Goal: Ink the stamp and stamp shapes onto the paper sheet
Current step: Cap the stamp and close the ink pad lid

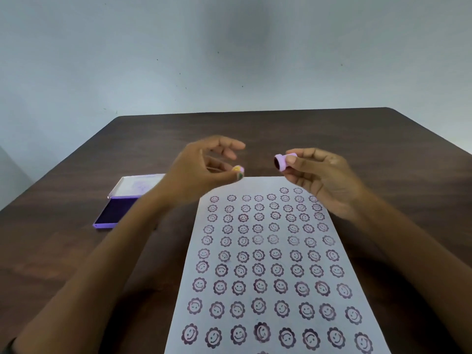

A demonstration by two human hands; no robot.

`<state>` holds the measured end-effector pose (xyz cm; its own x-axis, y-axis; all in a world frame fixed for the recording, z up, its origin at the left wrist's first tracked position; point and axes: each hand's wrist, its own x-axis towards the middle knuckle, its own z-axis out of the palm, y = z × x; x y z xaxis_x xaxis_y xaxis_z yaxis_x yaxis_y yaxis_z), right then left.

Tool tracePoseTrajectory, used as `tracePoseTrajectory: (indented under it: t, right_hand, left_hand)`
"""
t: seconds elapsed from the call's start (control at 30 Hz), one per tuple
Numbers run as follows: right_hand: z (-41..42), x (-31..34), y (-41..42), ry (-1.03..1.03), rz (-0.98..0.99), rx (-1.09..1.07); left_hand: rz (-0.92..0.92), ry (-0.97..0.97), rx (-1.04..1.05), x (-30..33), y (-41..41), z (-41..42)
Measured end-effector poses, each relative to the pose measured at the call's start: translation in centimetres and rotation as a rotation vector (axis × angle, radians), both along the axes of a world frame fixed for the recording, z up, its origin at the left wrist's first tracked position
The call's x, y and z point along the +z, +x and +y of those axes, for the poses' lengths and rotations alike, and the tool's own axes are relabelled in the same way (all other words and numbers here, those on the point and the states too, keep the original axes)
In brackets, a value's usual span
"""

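My right hand [321,175] pinches a small lilac stamp [282,162] above the far edge of the paper, its dark inked face turned left. A small yellow-and-pink piece [238,171], perhaps the stamp's cap, sits between the thumb and fingertips of my left hand [201,167], whose other fingers are spread; this hand is blurred. Between my forearms lies the white paper sheet [268,264], covered with several rows of purple smiling-flower prints. The purple ink pad [115,212] lies open at the left, lid back, partly hidden by my left wrist.
A dark brown wooden table [281,129] carries everything, with its far edge against a pale grey wall [229,60]. A dark band [7,347] shows on my left wrist at the bottom left corner.
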<state>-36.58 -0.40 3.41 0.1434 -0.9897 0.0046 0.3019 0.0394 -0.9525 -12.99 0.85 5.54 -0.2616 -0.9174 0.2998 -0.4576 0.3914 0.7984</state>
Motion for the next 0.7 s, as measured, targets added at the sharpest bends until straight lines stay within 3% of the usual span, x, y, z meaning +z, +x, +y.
tracePoseTrajectory:
  t: [0.3, 0.7]
  right_hand:
    - [0.0, -0.5, 0.8, 0.033, -0.111, 0.182]
    - [-0.1, -0.7, 1.0, 0.011, -0.114, 0.210]
  left_hand:
    - [0.331, 0.044, 0.013, -1.5, -3.1, 1.0]
    - [0.454, 0.091, -0.002, -1.9, -3.7, 0.9]
